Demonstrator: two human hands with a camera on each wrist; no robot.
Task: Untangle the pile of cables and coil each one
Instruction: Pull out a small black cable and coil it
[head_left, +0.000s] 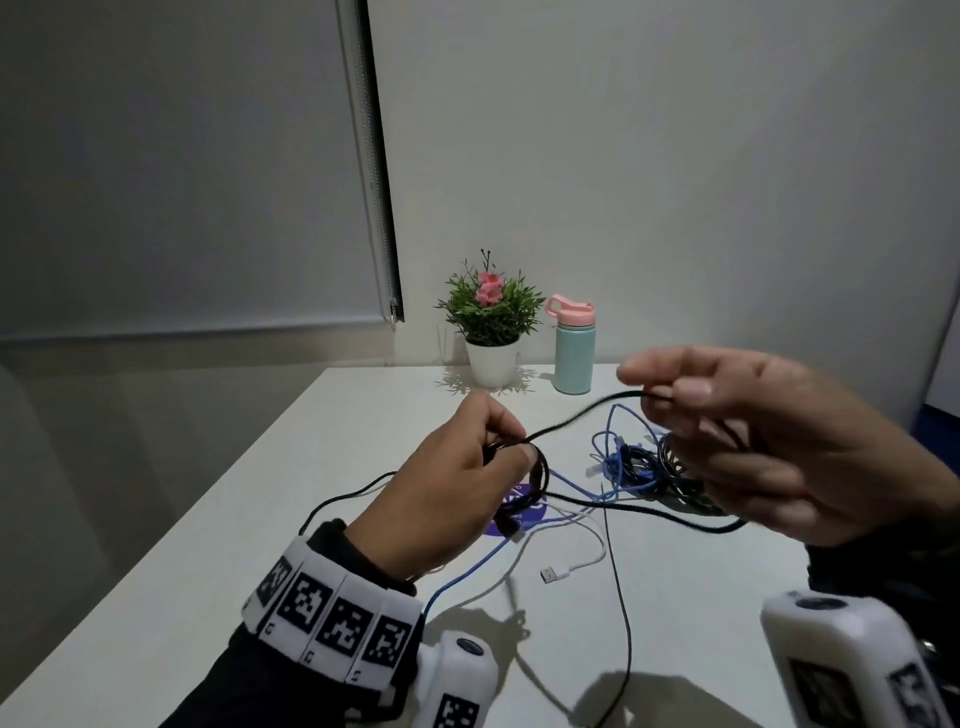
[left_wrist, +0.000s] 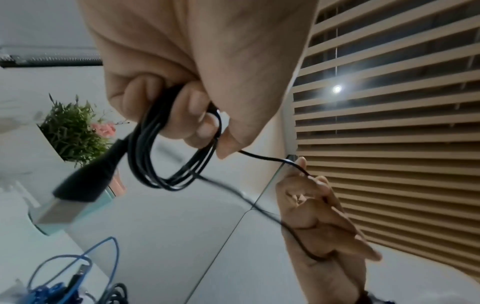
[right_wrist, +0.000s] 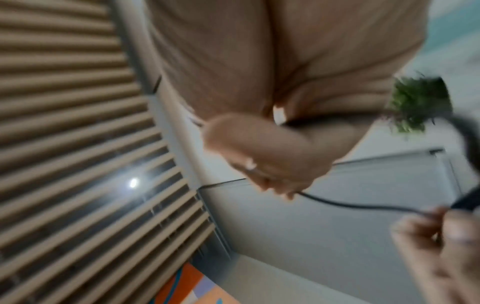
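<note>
Head view: left hand (head_left: 457, 483) grips one coiled black cable (left_wrist: 166, 160); right hand (head_left: 769, 441) pinches its free run. Purple sticker (head_left: 519, 512) text unreadable.

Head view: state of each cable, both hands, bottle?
black cable: partly coiled, loops in left grip, rest trailing over table
left hand: grips the coil
right hand: pinches the black strand
blue cable: still tangled in the pile
white cable: loose on table, uncoiled
bottle: upright, lid closed
</note>
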